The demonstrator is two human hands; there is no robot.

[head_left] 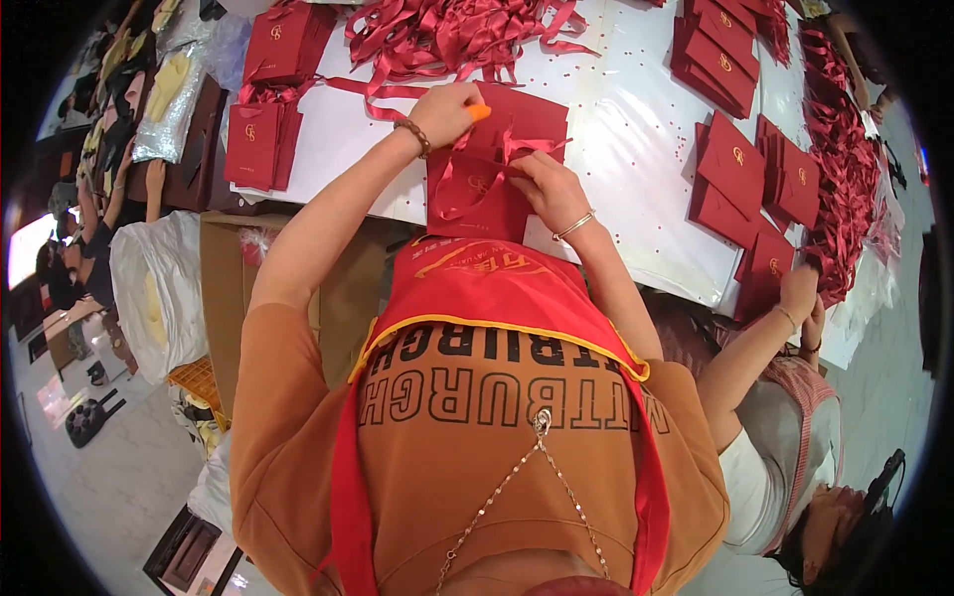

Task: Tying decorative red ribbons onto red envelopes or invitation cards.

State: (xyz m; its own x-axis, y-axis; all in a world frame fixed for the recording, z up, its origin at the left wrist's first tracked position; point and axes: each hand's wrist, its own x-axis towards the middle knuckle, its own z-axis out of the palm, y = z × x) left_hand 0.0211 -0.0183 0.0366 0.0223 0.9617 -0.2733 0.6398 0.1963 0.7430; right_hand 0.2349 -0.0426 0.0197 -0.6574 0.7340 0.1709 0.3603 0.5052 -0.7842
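A dark red paper gift bag [502, 214] lies in front of me at the table's near edge, with a thin red ribbon [459, 211] looped over it. My left hand [445, 117] is at its upper left, fingers curled closed at the upper part of the ribbon; something orange [479, 112], like a finger cot, covers one fingertip. On the bag's right side my right hand [549, 189] has its thumb and fingers pinched together on the ribbon, just below a loose bow-like gathering. The exact grip at the fingertips is partly hidden.
A heap of red ribbons [437, 40] spreads beyond the bag. Stacked red bags [260, 147] stand at left, more bags [730, 179] at right beside another ribbon pile [840, 169]. A co-worker's hand [798, 293] touches bags at right. A cardboard box [224, 298] stands below the table's left edge.
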